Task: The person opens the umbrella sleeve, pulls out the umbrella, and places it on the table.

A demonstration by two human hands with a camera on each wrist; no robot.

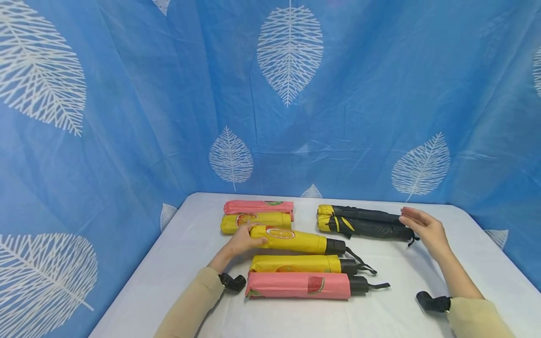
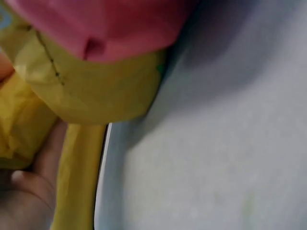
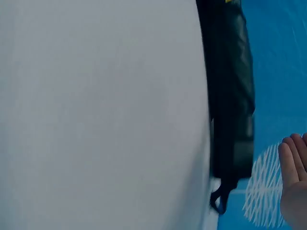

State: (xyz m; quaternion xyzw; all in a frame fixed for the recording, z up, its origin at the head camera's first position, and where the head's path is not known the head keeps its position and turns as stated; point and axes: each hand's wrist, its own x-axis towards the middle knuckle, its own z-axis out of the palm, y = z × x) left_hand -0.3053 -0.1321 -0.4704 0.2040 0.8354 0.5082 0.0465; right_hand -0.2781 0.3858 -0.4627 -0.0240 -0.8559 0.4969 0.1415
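Observation:
My left hand grips the left end of a yellow folded umbrella with an orange-slice print; its black handle and strap point right. In the left wrist view, that yellow umbrella lies partly hidden against the palm. My right hand, fingers straight, is beside the right ends of two black-and-yellow folded umbrellas. The right wrist view has the hand apart from the black umbrella, holding nothing. Nearer me lie another yellow umbrella and a pink one with watermelon print.
At the back left, a pink umbrella and a yellow umbrella lie side by side. Everything rests on a white table. A blue curtain with white leaf shapes stands behind and at the sides.

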